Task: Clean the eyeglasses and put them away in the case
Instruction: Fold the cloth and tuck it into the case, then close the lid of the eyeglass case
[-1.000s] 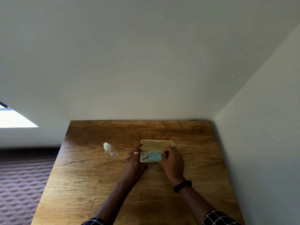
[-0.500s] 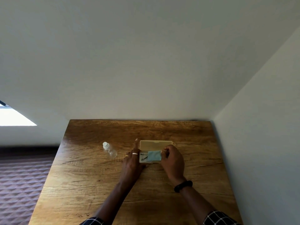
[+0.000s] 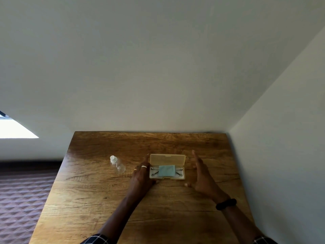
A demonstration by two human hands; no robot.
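A pale yellow eyeglass case (image 3: pixel 167 159) lies open at the middle of the wooden table (image 3: pixel 98 187), its lid tilted back. Inside, the folded eyeglasses (image 3: pixel 179 172) show at both ends, with a light blue cloth (image 3: pixel 166 171) laid over their middle. My left hand (image 3: pixel 142 175) rests against the case's left end, fingers extended, a ring on one finger. My right hand (image 3: pixel 200 175) hovers just right of the case, fingers spread and holding nothing.
A small clear spray bottle (image 3: pixel 117 164) with a white cap lies on its side left of the case. The table stands in a corner, walls at its back and right. Its left edge drops to a patterned floor (image 3: pixel 21 199).
My right hand has let go of the blue cloth and drawn away to the right of the case, fingers opening. The cloth now lies flat over the glasses. My left hand stays put.
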